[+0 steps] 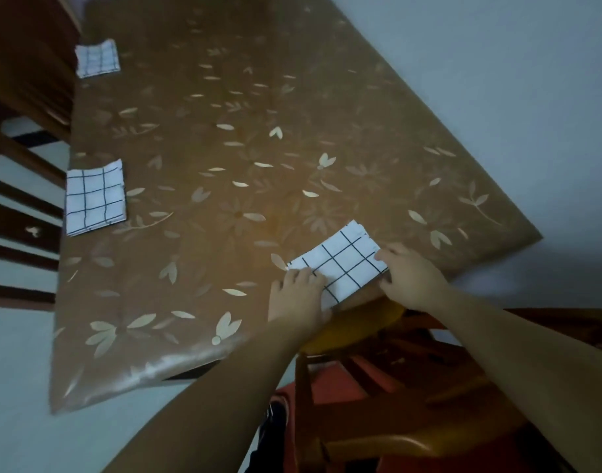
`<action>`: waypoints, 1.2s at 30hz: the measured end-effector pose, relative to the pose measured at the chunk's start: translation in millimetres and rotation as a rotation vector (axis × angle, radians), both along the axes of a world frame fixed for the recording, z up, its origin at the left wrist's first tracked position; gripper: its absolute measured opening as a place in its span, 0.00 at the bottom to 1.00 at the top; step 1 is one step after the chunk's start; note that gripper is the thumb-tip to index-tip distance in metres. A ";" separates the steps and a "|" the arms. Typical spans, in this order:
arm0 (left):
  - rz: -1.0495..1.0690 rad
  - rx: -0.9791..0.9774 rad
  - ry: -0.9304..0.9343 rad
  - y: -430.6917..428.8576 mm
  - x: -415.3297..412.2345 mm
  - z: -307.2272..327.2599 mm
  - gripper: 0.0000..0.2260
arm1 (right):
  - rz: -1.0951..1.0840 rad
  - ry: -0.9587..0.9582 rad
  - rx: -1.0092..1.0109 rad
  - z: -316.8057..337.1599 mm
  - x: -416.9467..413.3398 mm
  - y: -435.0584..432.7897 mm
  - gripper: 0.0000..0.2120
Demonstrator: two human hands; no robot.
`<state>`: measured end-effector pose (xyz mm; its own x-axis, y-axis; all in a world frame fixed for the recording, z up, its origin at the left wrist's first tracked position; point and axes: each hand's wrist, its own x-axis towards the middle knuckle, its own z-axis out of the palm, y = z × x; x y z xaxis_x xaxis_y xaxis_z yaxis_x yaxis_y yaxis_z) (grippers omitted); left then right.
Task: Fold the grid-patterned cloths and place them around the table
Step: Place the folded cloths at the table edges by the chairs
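A folded white cloth with a black grid (pixel 343 261) lies at the near right edge of the brown leaf-patterned table (pixel 245 165). My left hand (pixel 297 297) rests flat on its near-left corner, fingers spread. My right hand (pixel 410 276) grips its right end with fingers and thumb. A second folded grid cloth (pixel 94 197) lies at the table's left edge, and a third folded grid cloth (pixel 97 58) sits further back on the same edge.
A wooden chair with an orange-red seat (pixel 395 387) stands below my arms at the near edge. Dark wooden chair backs (pixel 19 206) line the table's left side. Pale floor surrounds the table.
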<state>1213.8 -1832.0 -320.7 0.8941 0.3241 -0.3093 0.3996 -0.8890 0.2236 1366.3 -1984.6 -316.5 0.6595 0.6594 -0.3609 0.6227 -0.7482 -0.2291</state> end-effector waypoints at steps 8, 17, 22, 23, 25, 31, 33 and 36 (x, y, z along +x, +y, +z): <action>0.165 0.015 -0.075 2.3 -2.6 -4.0 0.16 | 0.144 -0.047 0.088 -10.8 17.8 -9.3 0.08; 0.197 -0.135 -0.171 -5.6 -9.4 -15.5 0.09 | 0.288 -0.164 0.051 -14.1 17.5 -17.6 0.04; 0.168 -0.177 -0.154 -11.3 -14.9 -16.4 0.09 | 0.275 -0.181 0.083 -17.8 18.5 -27.9 0.04; 0.167 -0.178 -0.149 -11.7 -15.3 -16.3 0.09 | 0.268 -0.178 0.091 -18.7 18.5 -28.6 0.04; 0.168 -0.171 -0.150 -11.7 -14.9 -15.8 0.09 | 0.265 -0.184 0.097 -20.6 18.6 -28.3 0.03; 0.160 0.026 -0.183 -7.5 -17.1 -18.4 0.18 | 0.293 -0.224 0.094 -23.8 20.0 -31.0 0.06; 0.171 0.058 -0.199 -3.9 -15.4 -18.3 0.21 | 0.282 -0.246 0.130 -23.1 18.5 -29.7 0.10; 0.136 0.041 -0.105 3.0 -10.7 -20.5 0.25 | 0.292 -0.289 0.136 -21.4 13.7 -23.0 0.14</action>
